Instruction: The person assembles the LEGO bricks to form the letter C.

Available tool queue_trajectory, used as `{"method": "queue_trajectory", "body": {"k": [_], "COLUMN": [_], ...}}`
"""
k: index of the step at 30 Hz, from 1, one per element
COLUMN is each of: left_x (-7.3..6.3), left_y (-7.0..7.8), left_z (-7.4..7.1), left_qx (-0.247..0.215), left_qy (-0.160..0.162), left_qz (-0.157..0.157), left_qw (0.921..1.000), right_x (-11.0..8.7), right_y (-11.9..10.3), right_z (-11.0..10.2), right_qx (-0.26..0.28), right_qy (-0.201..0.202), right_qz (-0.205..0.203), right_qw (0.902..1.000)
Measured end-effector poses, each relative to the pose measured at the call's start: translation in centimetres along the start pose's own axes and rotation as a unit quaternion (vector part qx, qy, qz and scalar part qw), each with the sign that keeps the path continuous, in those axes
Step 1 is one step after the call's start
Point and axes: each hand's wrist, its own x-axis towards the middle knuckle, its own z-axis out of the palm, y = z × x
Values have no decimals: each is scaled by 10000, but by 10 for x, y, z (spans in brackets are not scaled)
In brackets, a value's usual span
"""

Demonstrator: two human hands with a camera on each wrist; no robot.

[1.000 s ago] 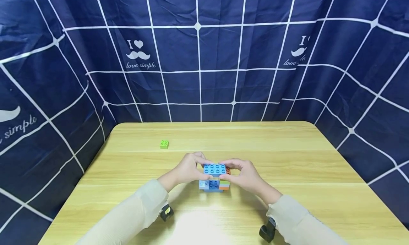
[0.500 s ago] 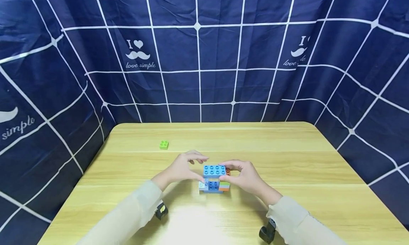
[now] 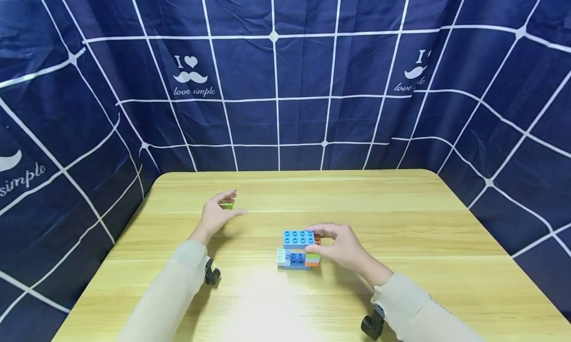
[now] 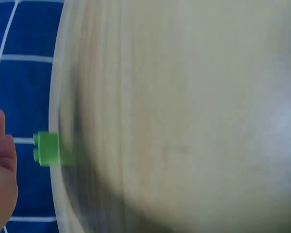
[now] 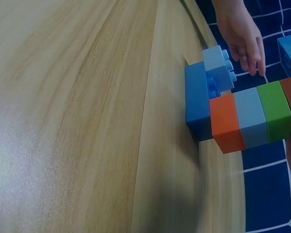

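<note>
My left hand [image 3: 215, 215] reaches over the back left of the table, fingers and thumb apart, around a small lime-green building brick [image 3: 227, 206] that it partly hides. In the left wrist view, this green brick [image 4: 49, 149] stands apart from the fingers. My right hand [image 3: 341, 245] grips the upper right end of a building-brick model [image 3: 297, 259], thumb in front, fingers behind. A long blue brick [image 3: 299, 238] lies across its top. In the right wrist view, an orange brick [image 5: 226, 121], pale blue, green and brown ones form a column on a blue base brick [image 5: 196, 99].
The wooden table [image 3: 379, 203] has a dark blue curtain [image 3: 303, 119] with white grid lines behind it and along both sides. A pale blue brick [image 5: 217, 65] sits on the other end of the base. A black wrist camera [image 3: 372, 325] hangs under the right sleeve.
My left hand has let go of the long blue brick and moved left and back to the lime-green brick. My right hand stays in place on the model.
</note>
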Motion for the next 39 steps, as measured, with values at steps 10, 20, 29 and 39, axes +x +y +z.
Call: {"method": "queue_trajectory", "body": {"k": [10,20,29,39], "left_x": [11,13,10,10], "left_y": [-9,-11,-10,-13], "left_z": [-5,12,18,22], "left_qx": [523,763,1101,1302], "left_qy": [1038,1359,1320,1615], "left_qz": [-715,-1193,-1590,-1850], "left_qw": [9906,9805,9722,9606], "right_x": [0,-1,-2,-2], "right_y": [0,0,-2,-1], "right_z": [0,-1,-1,-1], "right_qx": [16,21,-8,13], "right_qy": [-33,-8,7,11], "right_qz": [-43,77,153,136], "right_qw": [10000,10000,9999,9999]}}
